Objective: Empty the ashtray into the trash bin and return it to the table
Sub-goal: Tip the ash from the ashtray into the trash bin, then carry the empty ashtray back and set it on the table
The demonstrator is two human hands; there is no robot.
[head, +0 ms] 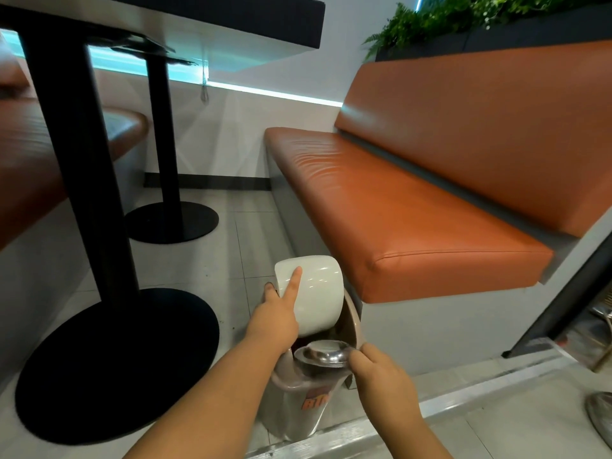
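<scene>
A small trash bin (pixel 298 409) with a beige rim and orange lettering stands on the floor beside the bench. My left hand (pixel 276 318) grips its white lid (pixel 318 293) and holds it tilted up and open, the index finger stretched across the lid. My right hand (pixel 377 369) pinches the rim of a shiny metal ashtray (pixel 323 352), held over the bin's dark opening. The ashtray's contents cannot be made out. The black table (pixel 231 18) is overhead at the upper left.
An orange padded bench (pixel 414 210) runs along the right, right above the bin. Two black table pedestals with round bases (pixel 116 359) stand on the tiled floor at left. A metal floor strip (pixel 463 402) crosses the lower right. Plants (pixel 463 18) top the bench back.
</scene>
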